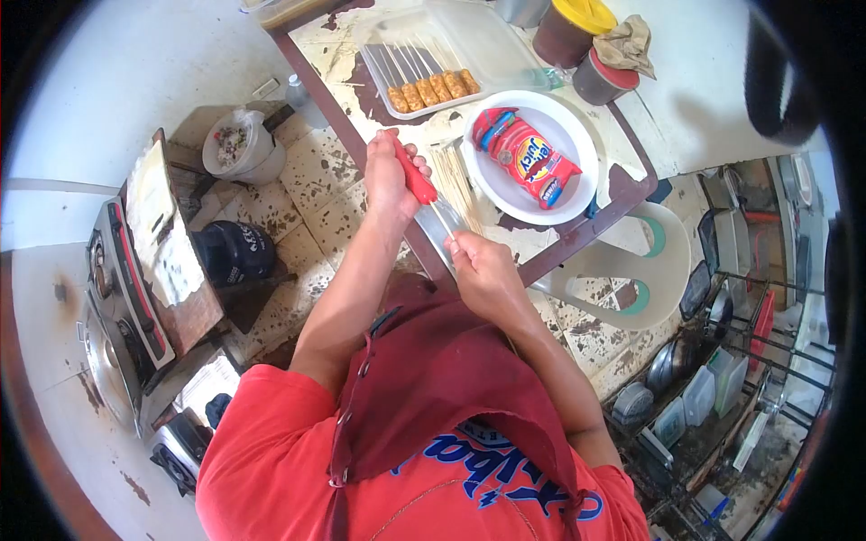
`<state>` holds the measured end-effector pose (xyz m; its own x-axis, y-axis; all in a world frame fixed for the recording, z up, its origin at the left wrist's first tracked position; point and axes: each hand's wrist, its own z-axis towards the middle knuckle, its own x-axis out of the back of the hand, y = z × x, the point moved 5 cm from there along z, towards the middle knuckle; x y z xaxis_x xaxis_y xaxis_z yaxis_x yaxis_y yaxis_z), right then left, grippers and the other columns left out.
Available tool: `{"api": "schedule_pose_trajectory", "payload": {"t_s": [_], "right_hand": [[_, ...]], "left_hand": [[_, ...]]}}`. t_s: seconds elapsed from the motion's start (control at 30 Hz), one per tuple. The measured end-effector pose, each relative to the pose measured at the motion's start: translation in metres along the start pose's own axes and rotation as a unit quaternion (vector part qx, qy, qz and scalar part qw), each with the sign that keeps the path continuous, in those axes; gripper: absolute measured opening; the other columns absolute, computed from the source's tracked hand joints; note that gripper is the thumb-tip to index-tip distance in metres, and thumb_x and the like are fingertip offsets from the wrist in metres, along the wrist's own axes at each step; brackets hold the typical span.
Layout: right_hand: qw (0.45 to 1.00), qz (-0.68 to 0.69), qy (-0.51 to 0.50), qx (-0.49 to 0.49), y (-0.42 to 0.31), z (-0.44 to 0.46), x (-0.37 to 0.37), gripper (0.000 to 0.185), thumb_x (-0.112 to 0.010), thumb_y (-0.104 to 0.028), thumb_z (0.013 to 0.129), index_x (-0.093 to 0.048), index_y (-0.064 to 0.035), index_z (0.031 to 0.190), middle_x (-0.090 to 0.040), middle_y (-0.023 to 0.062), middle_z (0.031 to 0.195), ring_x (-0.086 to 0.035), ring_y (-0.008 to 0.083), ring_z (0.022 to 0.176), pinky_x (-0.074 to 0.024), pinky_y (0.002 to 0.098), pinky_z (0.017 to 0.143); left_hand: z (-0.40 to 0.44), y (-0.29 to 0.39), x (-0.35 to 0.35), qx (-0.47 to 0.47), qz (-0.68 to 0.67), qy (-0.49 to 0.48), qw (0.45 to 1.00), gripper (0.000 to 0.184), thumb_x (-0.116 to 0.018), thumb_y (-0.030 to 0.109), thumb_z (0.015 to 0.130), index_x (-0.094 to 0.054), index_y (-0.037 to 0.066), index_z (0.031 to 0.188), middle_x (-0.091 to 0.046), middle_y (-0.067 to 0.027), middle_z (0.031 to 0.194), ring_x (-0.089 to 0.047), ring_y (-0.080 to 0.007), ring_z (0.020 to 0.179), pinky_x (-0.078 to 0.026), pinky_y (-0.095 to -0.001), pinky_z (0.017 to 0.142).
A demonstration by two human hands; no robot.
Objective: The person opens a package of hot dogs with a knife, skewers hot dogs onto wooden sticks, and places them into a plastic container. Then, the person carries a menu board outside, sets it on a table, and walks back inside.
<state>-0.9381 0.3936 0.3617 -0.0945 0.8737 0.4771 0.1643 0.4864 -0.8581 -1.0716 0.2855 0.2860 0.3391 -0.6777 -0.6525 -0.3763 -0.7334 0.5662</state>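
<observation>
My left hand is wrapped round a bright red hotdog, with the hotdog's near end showing past the fingers. A thin bamboo stick meets that near end, and my right hand pinches its lower part. Both hands are over the near edge of the table. Just beyond them lies a bundle of loose bamboo sticks. To the right, a white bowl holds red hotdog packs. A clear plastic container at the back holds several skewered orange-brown pieces.
Tubs with a yellow lid and a red lid stand at the table's back right. A pale plastic stool is right of the table. A stove is on the left, near a white bucket. A dish rack stands at right.
</observation>
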Motion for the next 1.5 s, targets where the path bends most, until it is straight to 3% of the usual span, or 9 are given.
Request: {"api": "schedule_pose_trajectory", "payload": {"t_s": [0.17, 0.27, 0.37, 0.47, 0.87, 0.97, 1.1, 1.27, 1.5], "right_hand": [[0.999, -0.035, -0.011, -0.003, 0.003, 0.004, 0.000, 0.018, -0.045, -0.007, 0.082, -0.059, 0.0038, 0.086, -0.060, 0.0261, 0.081, -0.058, 0.0427, 0.079, -0.0457, 0.0462, 0.071], [1.000, -0.014, 0.011, 0.015, 0.012, 0.005, -0.004, 0.017, -0.047, -0.011, 0.085, -0.060, 0.0012, 0.085, -0.053, 0.0205, 0.060, -0.055, 0.0288, 0.056, -0.0411, 0.0374, 0.055], [1.000, -0.014, 0.019, 0.014, 0.009, 0.007, -0.004, 0.018, -0.048, -0.012, 0.086, -0.060, 0.0009, 0.086, -0.052, 0.0197, 0.059, -0.054, 0.0262, 0.055, -0.0407, 0.0368, 0.055], [1.000, 0.003, 0.008, -0.014, 0.003, 0.007, -0.006, 0.019, -0.046, -0.009, 0.084, -0.059, 0.0041, 0.086, -0.061, 0.0256, 0.080, -0.059, 0.0416, 0.079, -0.0460, 0.0454, 0.071], [0.995, 0.071, 0.072, -0.003, 0.021, 0.011, -0.024, 0.018, -0.046, -0.010, 0.086, -0.059, 0.0028, 0.087, -0.060, 0.0236, 0.072, -0.061, 0.0379, 0.070, -0.0463, 0.0416, 0.064], [0.992, 0.111, 0.039, -0.049, 0.034, 0.014, -0.027, 0.020, -0.046, -0.014, 0.089, -0.059, 0.0020, 0.091, -0.060, 0.0215, 0.071, -0.062, 0.0351, 0.068, -0.0463, 0.0387, 0.063], [0.993, 0.111, 0.031, -0.037, 0.020, -0.017, -0.016, 0.020, -0.047, -0.014, 0.090, -0.059, 0.0014, 0.097, -0.060, 0.0207, 0.073, -0.062, 0.0329, 0.069, -0.0459, 0.0359, 0.063], [0.996, 0.077, 0.038, -0.018, 0.007, -0.039, -0.013, 0.018, -0.048, -0.009, 0.090, -0.058, 0.0026, 0.098, -0.059, 0.0214, 0.074, -0.062, 0.0308, 0.070, -0.0456, 0.0345, 0.063], [0.991, 0.108, 0.048, -0.066, 0.014, -0.049, -0.014, 0.016, -0.047, -0.008, 0.090, -0.058, 0.0026, 0.096, -0.059, 0.0211, 0.073, -0.061, 0.0275, 0.068, -0.0455, 0.0335, 0.064]], "left_hand": [[-0.007, 0.002, -0.004, -0.028, 0.030, 0.004, 0.999, 0.020, -0.034, 0.031, 0.098, -0.038, 0.013, 0.106, -0.045, -0.0047, 0.075, -0.043, -0.0127, 0.054, -0.042, -0.0276, 0.047], [-0.012, 0.007, -0.011, -0.047, 0.058, -0.004, 0.997, 0.021, -0.035, 0.031, 0.098, -0.038, 0.013, 0.107, -0.045, -0.0046, 0.073, -0.044, -0.0129, 0.053, -0.042, -0.0281, 0.046], [-0.014, 0.008, -0.014, -0.051, 0.098, -0.015, 0.994, 0.021, -0.035, 0.032, 0.098, -0.038, 0.013, 0.107, -0.045, -0.0042, 0.072, -0.045, -0.0128, 0.052, -0.043, -0.0285, 0.045], [-0.016, 0.007, -0.016, -0.046, 0.115, -0.031, 0.992, 0.021, -0.036, 0.032, 0.098, -0.039, 0.013, 0.107, -0.045, -0.0040, 0.071, -0.046, -0.0125, 0.052, -0.043, -0.0284, 0.044], [-0.037, -0.007, -0.021, 0.000, 0.135, -0.036, 0.990, 0.021, -0.036, 0.032, 0.098, -0.038, 0.013, 0.106, -0.045, -0.0045, 0.070, -0.045, -0.0131, 0.052, -0.043, -0.0285, 0.045], [-0.032, -0.016, -0.015, 0.020, 0.128, -0.035, 0.991, 0.025, -0.035, 0.034, 0.098, -0.039, 0.010, 0.106, -0.047, -0.0054, 0.070, -0.047, -0.0157, 0.052, -0.044, -0.0311, 0.046], [-0.011, 0.006, -0.007, 0.027, 0.100, 0.012, 0.995, 0.034, -0.032, 0.034, 0.098, -0.045, 0.005, 0.109, -0.050, -0.0092, 0.075, -0.051, -0.0202, 0.056, -0.049, -0.0364, 0.052], [-0.007, 0.019, -0.023, -0.029, 0.121, -0.092, 0.988, 0.029, -0.031, 0.029, 0.099, -0.046, 0.005, 0.106, -0.049, -0.0074, 0.075, -0.049, -0.0164, 0.055, -0.048, -0.0313, 0.051], [-0.019, 0.003, -0.032, -0.038, 0.140, -0.124, 0.982, 0.026, -0.033, 0.030, 0.099, -0.046, 0.007, 0.103, -0.048, -0.0042, 0.073, -0.047, -0.0119, 0.052, -0.042, -0.0259, 0.046]]}}
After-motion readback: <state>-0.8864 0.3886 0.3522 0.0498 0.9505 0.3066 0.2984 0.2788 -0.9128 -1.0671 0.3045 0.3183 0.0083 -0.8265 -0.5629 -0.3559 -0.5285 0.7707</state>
